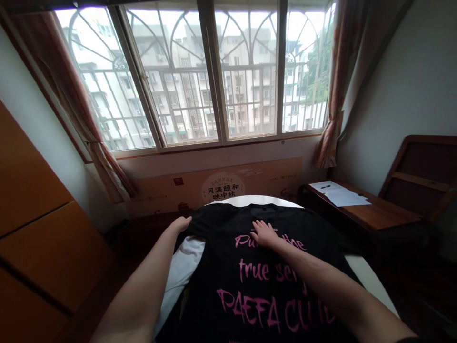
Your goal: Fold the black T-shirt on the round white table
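Note:
A black T-shirt (228, 276) with pink lettering lies spread, front up, over a white round table (378, 283), its collar toward the window. At the edge of the sleeve on the left, my left hand (183, 224) is closed with the fabric pinched in its fingers. My right hand (264, 233) rests flat on the chest of the shirt just below the collar, fingers spread, covering part of the top line of print. A white cloth (183, 259) shows beside the shirt, under the left sleeve.
Behind the table, a printed panel (257, 181) stands below a barred window (246, 76) with tied curtains. To the right, a wooden desk (389, 212) holds white papers (339, 194) and a pen, near a wooden chair back (421, 176). An orange-brown cabinet (43, 219) is at left.

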{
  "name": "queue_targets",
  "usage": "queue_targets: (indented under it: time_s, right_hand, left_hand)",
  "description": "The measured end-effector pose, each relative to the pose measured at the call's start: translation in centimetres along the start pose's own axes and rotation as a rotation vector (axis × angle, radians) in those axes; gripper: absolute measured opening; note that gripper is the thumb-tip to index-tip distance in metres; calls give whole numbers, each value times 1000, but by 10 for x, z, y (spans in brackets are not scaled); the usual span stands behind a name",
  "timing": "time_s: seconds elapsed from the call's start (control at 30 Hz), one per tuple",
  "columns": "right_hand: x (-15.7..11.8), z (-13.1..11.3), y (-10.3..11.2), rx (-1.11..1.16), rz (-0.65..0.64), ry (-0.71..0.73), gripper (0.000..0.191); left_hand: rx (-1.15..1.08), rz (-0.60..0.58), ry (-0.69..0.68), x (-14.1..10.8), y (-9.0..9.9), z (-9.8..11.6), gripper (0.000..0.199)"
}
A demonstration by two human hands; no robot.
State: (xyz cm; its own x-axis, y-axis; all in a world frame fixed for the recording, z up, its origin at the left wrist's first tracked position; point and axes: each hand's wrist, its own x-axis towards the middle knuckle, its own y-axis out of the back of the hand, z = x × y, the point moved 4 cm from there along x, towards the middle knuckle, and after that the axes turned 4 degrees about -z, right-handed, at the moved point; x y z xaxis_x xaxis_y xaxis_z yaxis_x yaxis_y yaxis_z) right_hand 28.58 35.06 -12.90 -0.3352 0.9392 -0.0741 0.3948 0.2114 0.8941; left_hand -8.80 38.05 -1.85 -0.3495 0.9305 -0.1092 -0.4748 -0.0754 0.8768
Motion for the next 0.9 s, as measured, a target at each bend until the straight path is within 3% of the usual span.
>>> queue_targets:
  time_s: [0.2,0.3,0.4,0.5,0.6,0.73,0.9]
  right_hand:
    - [41,29,-4,68,81,-150,59]
    - [54,30,-2,177,150,-220,57]
    - [66,19,3,329,251,-183,61]
    - [80,-10,5,537,309,-40,64]
    - [98,-44,-6,809,275,23,57]
    - [120,-77,-28,1170,162,-26,46]
    - [135,-88,-35,1377,32,-108,41]
  left_hand:
    - [-131,-146,153,26,-26,-23,36]
    - [-185,-178,206,33,-29,-34,37]
    - [-236,-190,207,41,-30,-37,34]
    - [-307,-156,138,50,-29,-32,31]
    - [-378,-73,48,54,-24,-22,31]
    - [-429,27,-124,49,-11,1,29]
    - [-405,55,-433,20,1,49,26]
